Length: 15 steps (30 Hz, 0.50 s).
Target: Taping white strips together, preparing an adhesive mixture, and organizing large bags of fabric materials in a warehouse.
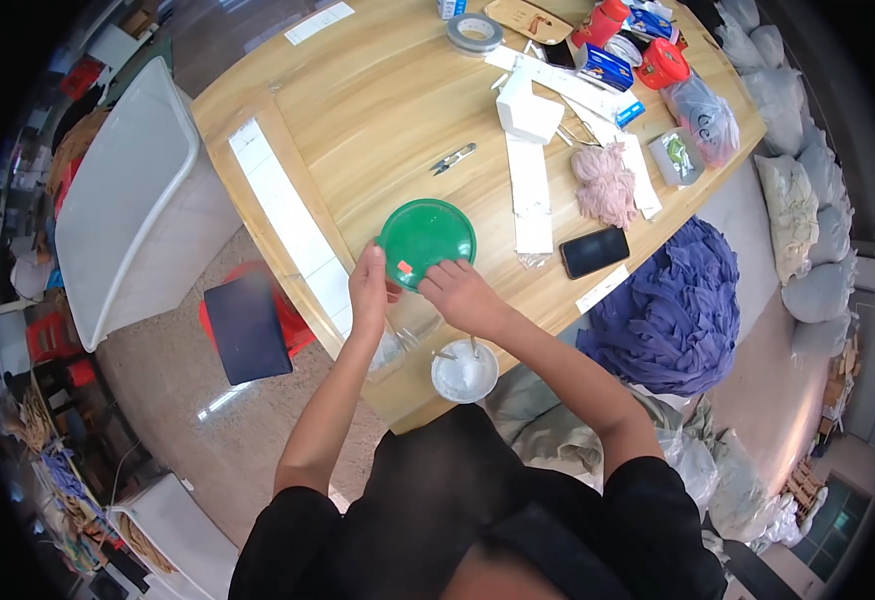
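So the person had both hands on one round green lid [425,240] sitting near the table [377,100] edge closest to them; the left hand [370,292] was pinched onto its rim at about 7 o'clock, fingers curled shut on it; the right hand [460,293] gripped the rim at about 5 o'clock, fingertips pressed on the edge; the lid lay just ahead of both hands, toward 12 o'clock from them, and being round it had no real long axis; neither hand looked nearer than the other, both were touching it. There was a small red-and-white sticker on the lid right between the two hands; under the lid looked like a clear container, though I couldn't tell for sure. Just behind the right wrist, at roughly 6 o'clock from the lid, sat one white bowl [464,371] with a couple of thin sticks in it. Counting the rest: one black phone [594,251] out at 3 o'clock from the lid; one pinkish wad of yarn [605,183] at about 2 o'clock; one small cutter tool [453,158] at 12 o'clock; one roll of tape [474,32] far up the table; one big heap of purple cloth [672,300] off the table edge at 3 o'clock.
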### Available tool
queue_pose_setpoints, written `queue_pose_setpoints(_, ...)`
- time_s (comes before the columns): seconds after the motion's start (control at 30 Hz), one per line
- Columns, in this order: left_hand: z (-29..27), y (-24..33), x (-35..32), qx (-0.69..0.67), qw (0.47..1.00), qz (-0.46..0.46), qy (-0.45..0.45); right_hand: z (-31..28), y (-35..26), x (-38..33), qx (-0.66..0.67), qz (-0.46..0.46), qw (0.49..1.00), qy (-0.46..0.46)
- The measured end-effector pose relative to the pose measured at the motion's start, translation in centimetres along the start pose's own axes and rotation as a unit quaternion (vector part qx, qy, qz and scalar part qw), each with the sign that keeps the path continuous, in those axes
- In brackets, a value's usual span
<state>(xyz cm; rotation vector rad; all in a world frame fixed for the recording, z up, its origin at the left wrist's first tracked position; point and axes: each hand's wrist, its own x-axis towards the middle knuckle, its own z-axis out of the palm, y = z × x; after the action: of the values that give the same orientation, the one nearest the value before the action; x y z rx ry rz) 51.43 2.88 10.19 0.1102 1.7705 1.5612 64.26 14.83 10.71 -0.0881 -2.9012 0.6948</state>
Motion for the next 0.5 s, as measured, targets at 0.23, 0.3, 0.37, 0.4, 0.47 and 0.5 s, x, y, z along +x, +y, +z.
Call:
queue_pose_setpoints(0.23, -0.3, -0.9, 1.6, 0.045, 0.998, 0.031, 0.008, -2.9, 0.1, 3.1, -0.087, 0.184, 0.953, 0.225)
queue_pose_setpoints(0.3, -0.2, -1.3, 1.7, 0.037, 0.999, 0.029, -0.01, -2.4, 2.1, 3.5, -0.084, 0.295, 0.931, 0.2)
queue_pose_setpoints(0.37, 0.3, -1.7, 2.1, 0.035, 0.999, 0.026, -0.031, 0.1, 4.7, 3.1, 0.116, 0.401, 0.906, 0.074)
queue_pose_setpoints(0.4, 0.2, -1.8, 2.0, 0.042, 0.998, 0.036, -0.027, 0.9, 5.2, 2.8, 0.1, 0.348, 0.92, 0.147)
queue_pose_setpoints(0.47, 0.0, -2.1, 2.2, 0.061, 0.997, 0.043, -0.029, 2.0, 6.0, 2.7, 0.12, 0.359, 0.913, 0.153)
queue_pose_setpoints(0.5, -0.2, -2.2, 2.2, 0.056, 0.997, 0.044, -0.033, 2.3, 6.0, 2.6, 0.135, 0.361, 0.91, 0.152)
